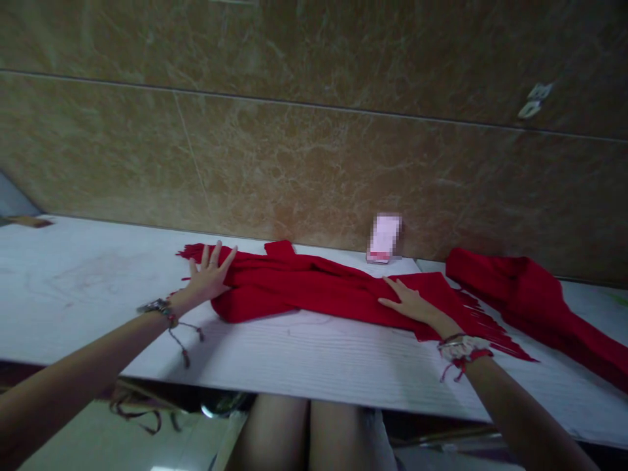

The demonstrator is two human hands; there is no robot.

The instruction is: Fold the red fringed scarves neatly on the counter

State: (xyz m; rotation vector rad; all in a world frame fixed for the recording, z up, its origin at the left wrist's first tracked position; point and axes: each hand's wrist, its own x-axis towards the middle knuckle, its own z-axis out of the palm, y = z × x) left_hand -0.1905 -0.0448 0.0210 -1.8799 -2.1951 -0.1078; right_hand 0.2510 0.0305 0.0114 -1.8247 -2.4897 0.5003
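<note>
A red fringed scarf (314,288) lies lengthwise across the white table, with loose folds along its middle and fringe at both ends. My left hand (210,273) rests on its left end, fingers spread, with a ring on one finger. Flat on the right part of the scarf lies my right hand (408,302), fingers stretched out toward the left. Neither hand grips the cloth. Beyond the right fringe is a second piece of red cloth (515,288), folded over and running off the right edge of the view.
A phone-like object (384,239), blurred out, leans near the tiled wall (304,163) behind the white table (98,281). A brown item (29,222) sits at the far left corner. Wall sockets (536,100) show at upper right. My legs are under the front edge.
</note>
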